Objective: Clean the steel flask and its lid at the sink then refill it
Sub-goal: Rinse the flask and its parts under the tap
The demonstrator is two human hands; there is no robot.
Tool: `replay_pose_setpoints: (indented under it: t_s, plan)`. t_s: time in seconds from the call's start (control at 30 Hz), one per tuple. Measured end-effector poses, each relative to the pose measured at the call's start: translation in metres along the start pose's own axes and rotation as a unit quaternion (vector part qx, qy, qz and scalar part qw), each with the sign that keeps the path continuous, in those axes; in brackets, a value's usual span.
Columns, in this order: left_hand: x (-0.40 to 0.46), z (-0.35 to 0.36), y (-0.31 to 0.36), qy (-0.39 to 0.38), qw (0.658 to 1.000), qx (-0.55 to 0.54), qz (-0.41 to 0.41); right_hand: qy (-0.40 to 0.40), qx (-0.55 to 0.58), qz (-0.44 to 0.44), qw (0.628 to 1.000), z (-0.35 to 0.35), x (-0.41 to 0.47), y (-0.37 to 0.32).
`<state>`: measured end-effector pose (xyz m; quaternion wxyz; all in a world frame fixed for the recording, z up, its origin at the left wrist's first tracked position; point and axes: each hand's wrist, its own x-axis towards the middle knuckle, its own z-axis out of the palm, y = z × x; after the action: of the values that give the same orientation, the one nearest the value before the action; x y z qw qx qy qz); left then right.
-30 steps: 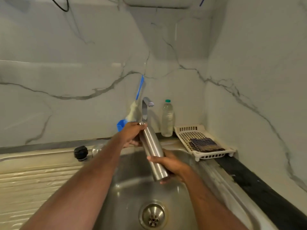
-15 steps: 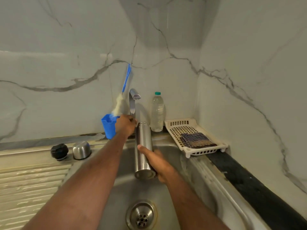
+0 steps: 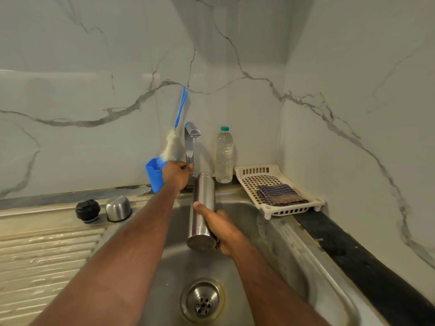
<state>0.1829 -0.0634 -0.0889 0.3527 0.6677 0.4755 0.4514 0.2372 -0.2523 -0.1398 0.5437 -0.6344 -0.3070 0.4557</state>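
The right hand (image 3: 222,228) is wrapped around the lower half of the steel flask (image 3: 202,212), thumb laid across the front and the other fingers curled round behind it. The left hand (image 3: 177,175) reaches further back to the foot of the tap (image 3: 190,142), its fingers curled around something small and metal there; whether that is the tap's lever or the stem itself I cannot tell from here. Both forearms stretch out over the sink (image 3: 270,243), the left one longer and straighter, the right bent in from the side.

The flask is a plain brushed steel cylinder, shiny and without a lid. It is held above the basin, below and in front of the spout. Its long axis runs nearly upright, tipped a little so the open mouth points up and away towards the tap while the flat base faces down and towards the person, above the drain (image 3: 203,300).

A drop hangs from the spout; no stream reaches the flask.

On the draining board to the left sit a black stopper (image 3: 87,211) and a domed steel cap (image 3: 118,208), side by side and just apart. Behind the left hand stands a blue cup (image 3: 154,174) with a bottle brush (image 3: 175,135) leaning out of it against the marble wall. A clear plastic bottle (image 3: 224,156) stands right of the tap, and beside it a cream plastic tray (image 3: 270,175) holds a folded checked cloth (image 3: 280,195).
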Motion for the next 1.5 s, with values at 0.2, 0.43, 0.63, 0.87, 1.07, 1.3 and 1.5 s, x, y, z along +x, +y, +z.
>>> replay_pose_setpoints:
  t_s: [0.2,0.43,0.63,0.87,1.07,1.3,1.5]
  plan:
    - [-0.003,-0.002,-0.001,-0.003,1.000,-0.024,-0.014,-0.008,-0.003,0.007,1.000,0.000,-0.001,0.001]
    - [-0.010,-0.003,0.003,-0.007,1.000,-0.004,-0.015,-0.007,-0.017,0.003,1.000,0.000,0.002,0.003]
    - [-0.078,-0.002,0.000,-0.027,0.998,0.050,0.025,-0.009,-0.021,-0.037,0.999,0.007,0.005,0.006]
    - [-0.132,-0.047,-0.006,-0.257,0.940,-0.149,-0.167,-0.060,0.076,-0.011,0.995,0.021,-0.003,0.004]
    - [-0.153,-0.057,-0.030,-0.222,0.964,-0.131,-0.061,-0.049,0.086,-0.014,0.995,0.021,-0.008,0.000]
    - [-0.153,-0.066,-0.049,-0.187,0.944,0.254,0.102,0.059,0.107,-0.072,0.990,0.030,0.012,-0.014]
    - [-0.142,-0.092,-0.049,-0.293,0.956,0.019,-0.014,-0.004,0.187,-0.018,0.982,0.028,0.034,-0.026]
